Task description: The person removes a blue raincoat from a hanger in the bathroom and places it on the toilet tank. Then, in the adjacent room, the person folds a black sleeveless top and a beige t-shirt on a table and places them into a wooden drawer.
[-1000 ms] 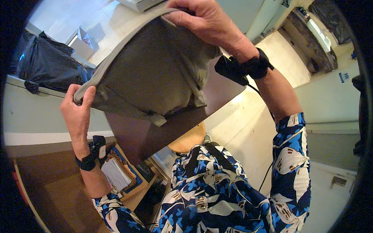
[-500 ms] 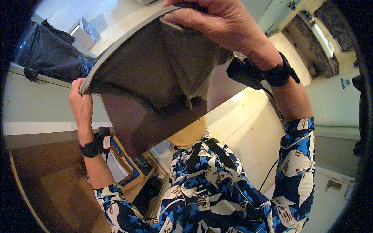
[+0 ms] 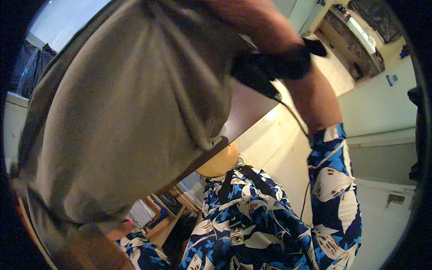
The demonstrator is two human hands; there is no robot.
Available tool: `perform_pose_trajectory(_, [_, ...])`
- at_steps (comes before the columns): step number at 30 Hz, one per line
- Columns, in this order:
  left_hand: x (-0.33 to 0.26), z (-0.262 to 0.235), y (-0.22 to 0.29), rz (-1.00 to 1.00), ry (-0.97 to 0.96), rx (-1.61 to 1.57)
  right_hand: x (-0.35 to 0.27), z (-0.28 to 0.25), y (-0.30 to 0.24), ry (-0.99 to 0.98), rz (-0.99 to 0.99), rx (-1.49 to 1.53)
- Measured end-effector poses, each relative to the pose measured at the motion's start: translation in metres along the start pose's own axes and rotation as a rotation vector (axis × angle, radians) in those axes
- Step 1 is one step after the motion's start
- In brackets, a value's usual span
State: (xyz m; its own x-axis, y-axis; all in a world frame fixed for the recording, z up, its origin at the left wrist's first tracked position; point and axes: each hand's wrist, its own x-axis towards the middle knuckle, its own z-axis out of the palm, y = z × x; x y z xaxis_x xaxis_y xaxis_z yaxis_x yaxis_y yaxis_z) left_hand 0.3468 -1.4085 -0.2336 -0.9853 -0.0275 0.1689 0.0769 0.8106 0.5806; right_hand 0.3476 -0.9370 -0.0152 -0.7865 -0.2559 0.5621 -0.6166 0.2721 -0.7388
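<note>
A large piece of grey-brown cloth (image 3: 121, 112) fills the left half of the view, spread and creased, its surface slightly blurred. My right hand (image 3: 243, 15) is at the top edge, closed on the cloth; its fingertips run out of the picture. Folds fan down from there. At the far left, my left hand (image 3: 19, 185) shows only as a blur where the cloth bunches, and it appears to grip that side. The cloth covers most of my left forearm. Under it lies a dark brown tabletop (image 3: 252, 105).
A round wooden stool (image 3: 219, 161) stands just below the table's edge. Papers (image 3: 142, 213) lie in an open compartment at lower left. Black plastic (image 3: 33, 67) sits at upper left. A pale cabinet (image 3: 382, 108) lines the right side, and a cable (image 3: 290, 112) hangs from my right wrist.
The cloth has swung toward me and to the left, now showing a broad outer face. My left hand has dropped down and left; my right has risen slightly toward the top edge.
</note>
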Motion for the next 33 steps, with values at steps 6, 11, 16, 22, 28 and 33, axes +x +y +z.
perform_pose_trajectory(6, [-0.078,0.066,0.098,0.095,-0.157,-0.450,0.049,0.141,0.086,0.008,-0.079,0.113])
perform_pose_trajectory(11, [-0.108,0.122,0.218,0.068,-0.659,-1.038,-0.013,0.166,0.155,-0.276,0.102,-0.182])
perform_pose_trajectory(16, [-0.101,0.112,0.210,-0.118,-0.491,-1.086,-0.105,0.141,0.174,-0.293,0.367,0.062])
perform_pose_trajectory(22, [-0.095,0.104,0.203,-0.169,-0.414,-1.060,-0.206,0.134,0.160,-0.172,0.576,0.221])
perform_pose_trajectory(28, [-0.091,0.115,0.213,-0.139,-0.416,-1.003,-0.231,0.172,0.149,-0.120,0.276,0.046])
perform_pose_trajectory(33, [-0.095,0.119,0.217,-0.141,-0.424,-0.997,-0.239,0.182,0.153,-0.146,0.640,0.354])
